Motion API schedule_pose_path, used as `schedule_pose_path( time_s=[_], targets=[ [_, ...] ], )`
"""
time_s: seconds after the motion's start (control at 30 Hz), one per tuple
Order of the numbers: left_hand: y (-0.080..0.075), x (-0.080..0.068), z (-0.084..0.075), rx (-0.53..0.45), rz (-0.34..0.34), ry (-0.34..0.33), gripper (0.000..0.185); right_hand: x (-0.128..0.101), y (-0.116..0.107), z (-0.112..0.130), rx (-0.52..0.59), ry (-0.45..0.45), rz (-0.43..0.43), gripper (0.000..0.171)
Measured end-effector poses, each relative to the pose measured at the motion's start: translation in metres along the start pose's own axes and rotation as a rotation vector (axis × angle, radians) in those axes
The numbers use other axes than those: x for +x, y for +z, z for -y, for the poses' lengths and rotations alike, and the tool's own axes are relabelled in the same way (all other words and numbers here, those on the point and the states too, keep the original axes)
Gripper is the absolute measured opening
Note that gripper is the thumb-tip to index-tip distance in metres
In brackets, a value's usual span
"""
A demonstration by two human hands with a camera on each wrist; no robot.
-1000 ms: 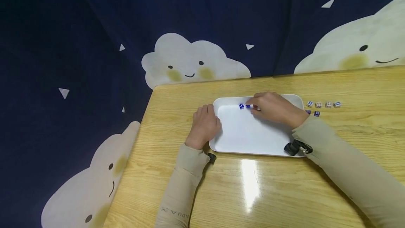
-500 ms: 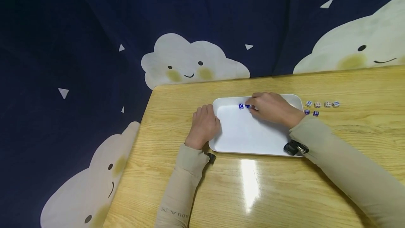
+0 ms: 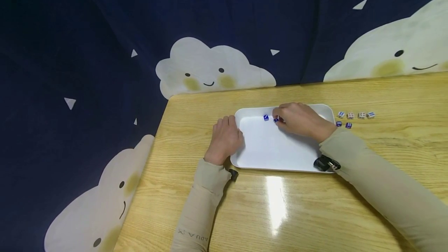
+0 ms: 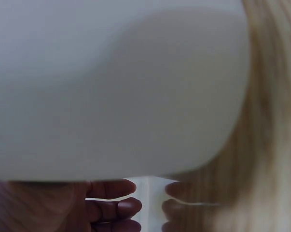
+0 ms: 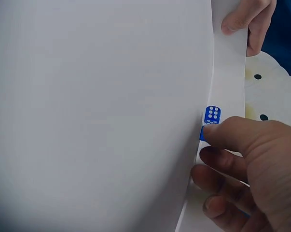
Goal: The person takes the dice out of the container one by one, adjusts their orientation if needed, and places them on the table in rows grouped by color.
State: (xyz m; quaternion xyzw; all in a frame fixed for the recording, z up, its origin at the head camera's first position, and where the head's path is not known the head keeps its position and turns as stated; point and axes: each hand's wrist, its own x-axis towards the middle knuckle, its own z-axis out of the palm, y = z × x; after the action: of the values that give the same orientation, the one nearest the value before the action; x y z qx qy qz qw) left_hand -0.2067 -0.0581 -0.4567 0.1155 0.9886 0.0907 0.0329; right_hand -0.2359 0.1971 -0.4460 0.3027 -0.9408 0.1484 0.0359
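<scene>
Now, at the white tray on the wooden table:

Right hand: my right hand lies over the far part of the white tray, fingertips pinching a blue die; the right wrist view shows my index finger covering most of that die.

Change: a second ago this die sat level with its neighbour in the far row; it now sits a shade nearer to me and further under my fingers, so I judge that I am nudging or lifting it rather than letting it go.

Second die: another blue die lies free just left of the pinched one, close beside it; I cannot tell whether they touch. It shows a six on its side face in the right wrist view.

Left hand: my left hand rests on the table against the tray's left rim, fingers loosely bent over the edge, steadying it and gripping nothing that I can see. It has not moved.

Waiting dice: a small group of dice lies on the table just right of the tray, four in a far row, two nearer.

Backdrop: dark blue cloth with smiling clouds behind the table.
</scene>
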Motion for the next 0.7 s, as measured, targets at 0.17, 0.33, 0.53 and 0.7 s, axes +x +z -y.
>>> schedule_pose_path(
  time_s=[0.17,0.33,0.53,0.7],
  targets=[
    [0.0003,0.0003,0.0005,0.002,-0.006,0.005,0.031,0.001,-0.0001,0.0003,0.045,0.034,0.053,0.008],
    [0.0004,0.0007,0.0007,-0.002,0.004,0.0,0.032,-0.0002,-0.0002,0.0016,0.068,0.047,0.085,0.012],
    [0.0007,0.0012,0.0007,0.002,0.004,-0.001,0.032,-0.0009,-0.0003,0.0004,0.067,0.028,0.08,0.011],
    [0.0005,0.0002,0.0003,-0.006,0.007,-0.003,0.032,-0.0013,-0.0009,0.0005,0.074,0.022,0.076,0.008]
  ],
)
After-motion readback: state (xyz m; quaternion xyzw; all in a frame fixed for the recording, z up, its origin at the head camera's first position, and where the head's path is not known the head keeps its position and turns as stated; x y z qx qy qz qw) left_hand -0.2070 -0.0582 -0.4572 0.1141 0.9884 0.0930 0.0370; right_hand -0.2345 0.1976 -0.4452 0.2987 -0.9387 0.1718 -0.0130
